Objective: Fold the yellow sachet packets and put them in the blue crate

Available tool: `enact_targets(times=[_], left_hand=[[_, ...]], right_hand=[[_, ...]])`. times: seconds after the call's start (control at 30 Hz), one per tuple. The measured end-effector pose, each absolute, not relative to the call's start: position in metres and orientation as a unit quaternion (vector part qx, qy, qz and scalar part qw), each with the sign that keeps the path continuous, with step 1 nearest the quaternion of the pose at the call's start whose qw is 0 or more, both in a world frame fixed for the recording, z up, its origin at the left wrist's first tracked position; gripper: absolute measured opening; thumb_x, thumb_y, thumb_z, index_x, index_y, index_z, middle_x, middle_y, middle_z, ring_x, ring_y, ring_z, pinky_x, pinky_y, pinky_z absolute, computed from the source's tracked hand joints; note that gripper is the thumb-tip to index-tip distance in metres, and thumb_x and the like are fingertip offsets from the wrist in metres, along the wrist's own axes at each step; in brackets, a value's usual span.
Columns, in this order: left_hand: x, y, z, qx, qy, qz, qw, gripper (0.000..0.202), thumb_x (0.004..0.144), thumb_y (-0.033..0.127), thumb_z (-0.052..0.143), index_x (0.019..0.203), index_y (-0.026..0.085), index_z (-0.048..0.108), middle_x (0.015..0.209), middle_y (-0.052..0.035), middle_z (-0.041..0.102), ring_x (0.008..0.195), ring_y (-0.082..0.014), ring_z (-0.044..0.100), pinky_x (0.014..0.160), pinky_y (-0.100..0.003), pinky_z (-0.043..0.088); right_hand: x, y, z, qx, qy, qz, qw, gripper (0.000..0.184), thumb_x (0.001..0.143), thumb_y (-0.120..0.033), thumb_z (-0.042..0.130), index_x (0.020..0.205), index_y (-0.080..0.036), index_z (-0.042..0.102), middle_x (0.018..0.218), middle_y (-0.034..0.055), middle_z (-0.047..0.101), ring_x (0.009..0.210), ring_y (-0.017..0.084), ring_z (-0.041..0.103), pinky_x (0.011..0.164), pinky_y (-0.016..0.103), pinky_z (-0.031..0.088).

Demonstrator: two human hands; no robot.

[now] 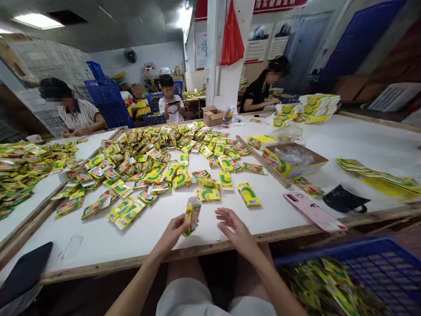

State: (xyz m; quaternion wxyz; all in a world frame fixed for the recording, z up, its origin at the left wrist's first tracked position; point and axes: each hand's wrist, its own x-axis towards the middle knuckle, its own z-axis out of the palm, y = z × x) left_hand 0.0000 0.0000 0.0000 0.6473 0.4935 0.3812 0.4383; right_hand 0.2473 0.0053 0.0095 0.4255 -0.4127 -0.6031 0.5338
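Note:
My left hand [173, 233] is closed around a small yellow and green carton [192, 216], held upright just over the table's near edge; a pale flap shows at its top. To the right of it, my right hand [232, 226] hovers with its fingers apart and nothing in them. Beyond both hands lies a flat yellow carton [208, 195], and another carton [248, 194] rests to its right. A large heap of like cartons [141, 158] spreads over the white table [158, 237].
A pink phone [312, 211], a black mug [345, 198] and an open display box [294, 159] stand to the right. A wooden strip [263, 162] divides the table. Below right sits a blue crate [378, 267] of packets; a dark phone [26, 272] lies left. Several people work beyond.

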Motion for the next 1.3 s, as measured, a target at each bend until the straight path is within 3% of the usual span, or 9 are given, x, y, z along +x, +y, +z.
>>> enact_targets(times=[0.13,0.27,0.43,0.57,0.67,0.87,1.07,1.2,1.3], left_hand=[[0.026,-0.011,0.002,0.373,0.339,0.482,0.717,0.045,0.077,0.045,0.067,0.107,0.010,0.065,0.106,-0.0137,0.064,0.098,-0.0238,0.060,0.089,-0.033,0.044],[0.035,-0.014,0.007,0.262,0.339,0.502,0.751,0.047,0.076,0.045,0.067,0.106,0.010,0.064,0.107,-0.0143,0.063,0.096,-0.0242,0.061,0.087,-0.038,0.047],[0.053,-0.007,0.008,0.250,0.365,0.560,0.700,0.055,0.081,0.050,0.060,0.115,0.007,0.055,0.114,-0.0173,0.059,0.096,-0.0224,0.059,0.084,-0.035,0.048],[0.057,-0.001,0.000,0.306,0.396,0.582,0.641,0.055,0.083,0.051,0.056,0.120,0.013,0.043,0.116,-0.0146,0.057,0.093,-0.0188,0.060,0.079,-0.029,0.048],[0.044,0.000,-0.006,0.427,0.430,0.540,0.584,0.051,0.084,0.043,0.058,0.120,0.015,0.035,0.106,-0.0122,0.061,0.088,-0.0180,0.061,0.076,-0.029,0.048],[0.015,-0.010,-0.008,0.574,0.445,0.444,0.525,0.022,0.083,0.021,0.054,0.103,0.011,0.055,0.110,-0.0124,0.061,0.100,-0.0200,0.058,0.090,-0.033,0.044],[0.011,-0.017,-0.009,0.616,0.445,0.384,0.525,0.033,0.077,0.006,0.047,0.109,0.014,0.053,0.109,-0.0102,0.061,0.101,-0.0195,0.057,0.090,-0.032,0.044],[0.015,-0.023,-0.005,0.559,0.456,0.448,0.528,0.052,0.085,0.017,0.050,0.128,0.024,0.023,0.123,-0.0103,0.052,0.095,-0.0168,0.060,0.080,-0.032,0.049],[0.014,-0.027,-0.001,0.555,0.462,0.468,0.509,0.047,0.087,0.023,0.051,0.125,0.025,0.025,0.122,-0.0101,0.050,0.091,-0.0153,0.060,0.075,-0.029,0.050]], right_hand=[[0.194,0.017,0.004,-0.371,-0.548,0.591,0.461,0.044,0.080,-0.036,0.058,0.116,-0.017,0.041,0.110,0.0117,0.060,0.099,0.020,0.060,0.086,0.036,0.047],[0.181,0.020,0.006,-0.420,-0.529,0.557,0.482,0.045,0.078,-0.035,0.060,0.115,-0.016,0.041,0.095,0.0085,0.064,0.088,0.020,0.061,0.076,0.032,0.048],[0.172,0.015,0.010,-0.429,-0.545,0.510,0.509,0.038,0.080,-0.034,0.060,0.110,-0.015,0.046,0.104,0.0097,0.061,0.094,0.019,0.058,0.078,0.030,0.046],[0.168,0.016,0.009,-0.416,-0.526,0.526,0.524,0.043,0.079,-0.034,0.062,0.113,-0.015,0.044,0.106,0.0106,0.060,0.091,0.018,0.059,0.077,0.030,0.047],[0.174,0.020,0.006,-0.425,-0.518,0.528,0.523,0.048,0.076,-0.030,0.064,0.116,-0.016,0.041,0.099,0.0081,0.062,0.085,0.017,0.060,0.077,0.030,0.047],[0.190,0.014,-0.004,-0.437,-0.608,0.509,0.424,0.031,0.079,-0.027,0.058,0.107,-0.016,0.052,0.097,0.0051,0.061,0.084,0.016,0.058,0.072,0.026,0.047],[0.194,0.013,-0.005,-0.435,-0.637,0.511,0.380,0.025,0.083,-0.035,0.055,0.096,-0.014,0.058,0.091,0.0052,0.062,0.082,0.016,0.057,0.075,0.027,0.046],[0.187,0.014,-0.004,-0.422,-0.638,0.511,0.392,0.034,0.083,-0.029,0.055,0.114,-0.016,0.047,0.083,0.0020,0.061,0.080,0.015,0.058,0.077,0.027,0.046],[0.181,0.011,-0.004,-0.423,-0.628,0.496,0.426,0.044,0.084,-0.027,0.054,0.123,-0.019,0.034,0.076,-0.0017,0.059,0.073,0.013,0.059,0.072,0.025,0.046]])
